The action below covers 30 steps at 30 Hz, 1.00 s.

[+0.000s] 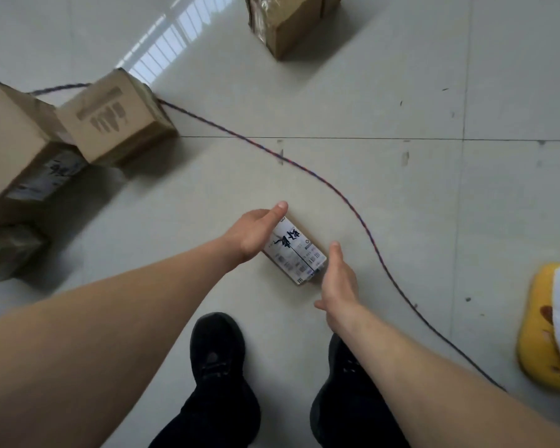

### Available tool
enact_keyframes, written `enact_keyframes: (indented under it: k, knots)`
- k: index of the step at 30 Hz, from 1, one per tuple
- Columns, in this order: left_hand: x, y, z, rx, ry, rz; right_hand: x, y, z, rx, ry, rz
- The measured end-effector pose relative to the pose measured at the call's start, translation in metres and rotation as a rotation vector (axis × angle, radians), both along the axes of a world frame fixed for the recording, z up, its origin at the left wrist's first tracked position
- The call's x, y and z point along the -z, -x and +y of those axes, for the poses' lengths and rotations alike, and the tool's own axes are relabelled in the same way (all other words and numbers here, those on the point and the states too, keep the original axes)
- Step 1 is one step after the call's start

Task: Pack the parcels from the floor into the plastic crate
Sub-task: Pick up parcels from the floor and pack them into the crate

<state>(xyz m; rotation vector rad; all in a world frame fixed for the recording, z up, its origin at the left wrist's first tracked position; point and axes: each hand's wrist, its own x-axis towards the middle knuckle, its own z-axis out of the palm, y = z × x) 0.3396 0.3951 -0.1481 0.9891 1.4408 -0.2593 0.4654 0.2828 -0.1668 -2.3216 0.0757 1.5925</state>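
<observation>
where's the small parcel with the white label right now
In the head view the small labelled parcel lies on the floor at centre, between the left hand and right hand, just ahead of the black shoes.

Head view, steeply downward, floor (401,205) near

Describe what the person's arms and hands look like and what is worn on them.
Both forearms are bare up to the frame edge, with no sleeves showing. The left hand and right hand wear no gloves, and no rings, watch or wristband are visible. No markings or cables appear on either arm.
</observation>
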Motion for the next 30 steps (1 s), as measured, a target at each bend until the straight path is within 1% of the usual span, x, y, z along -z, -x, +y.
enact_keyframes:
  k: [2, 3, 5, 7, 12, 17, 21, 26, 30]
  knots:
    - [0.008, -0.003, -0.003, -0.021, 0.032, -0.025, 0.004, 0.006, 0.005, 0.045, -0.022, 0.039]
    - [0.009, -0.002, -0.005, -0.028, 0.034, -0.022, 0.002, 0.009, 0.008, 0.052, -0.027, 0.026]
    - [0.000, 0.006, -0.010, -0.063, 0.030, -0.006, -0.010, 0.009, 0.011, 0.006, -0.021, -0.047]
    - [-0.029, 0.018, -0.015, -0.126, 0.013, 0.007, -0.039, 0.009, 0.018, -0.083, -0.023, -0.097]
    - [-0.156, 0.050, -0.012, -0.285, -0.004, 0.024, -0.152, 0.019, 0.048, -0.335, -0.136, -0.204]
    - [-0.305, 0.080, -0.008, -0.482, -0.124, -0.016, -0.289, 0.043, 0.074, -0.428, -0.262, -0.251]
    - [-0.418, 0.107, -0.014, -0.635, -0.168, -0.022, -0.397, 0.065, 0.090, -0.516, -0.399, -0.271]
    - [-0.533, 0.141, -0.050, -0.803, -0.296, -0.033, -0.512, 0.094, 0.094, -0.662, -0.562, -0.247]
    - [-0.602, 0.166, -0.107, -1.002, -0.359, -0.026, -0.586, 0.127, 0.079, -0.852, -0.687, -0.165]
